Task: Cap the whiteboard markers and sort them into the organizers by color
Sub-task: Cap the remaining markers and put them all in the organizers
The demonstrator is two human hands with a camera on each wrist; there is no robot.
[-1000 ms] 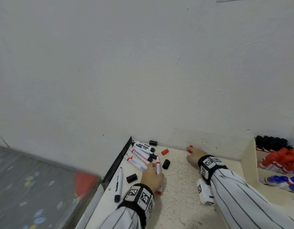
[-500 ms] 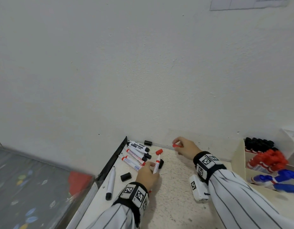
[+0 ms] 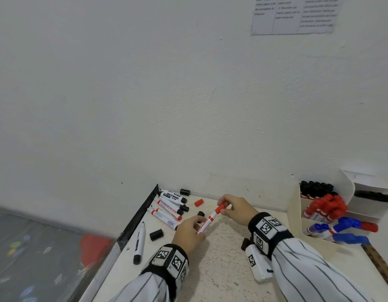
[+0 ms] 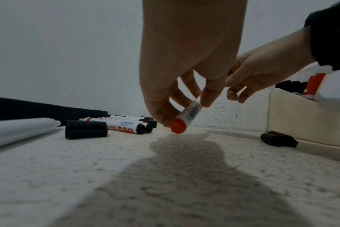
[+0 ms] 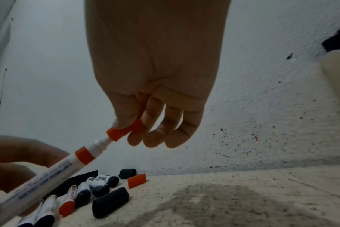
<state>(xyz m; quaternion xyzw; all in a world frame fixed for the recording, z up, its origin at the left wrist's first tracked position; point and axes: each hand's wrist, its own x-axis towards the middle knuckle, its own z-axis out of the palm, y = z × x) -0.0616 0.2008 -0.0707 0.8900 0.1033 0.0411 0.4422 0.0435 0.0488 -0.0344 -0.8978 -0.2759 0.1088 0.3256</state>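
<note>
gripping red marker (image 3: 207, 222) barrel in left hand (image 3: 189, 233) | pinching red cap (image 3: 220, 208) at its tip with right hand (image 3: 236, 209) | hovering above desk (image 3: 221, 269)

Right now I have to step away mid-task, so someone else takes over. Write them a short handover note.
Left hand grips a red marker by its barrel, off the table.
Right hand pinches a red cap on the marker's tip, not fully seated.
Organizer at right holds black, red and blue markers in separate sections.
Left to do: seat this cap and file the marker with the reds. Then the marker pile, the lone black marker, the loose red cap and the loose black caps.
</note>
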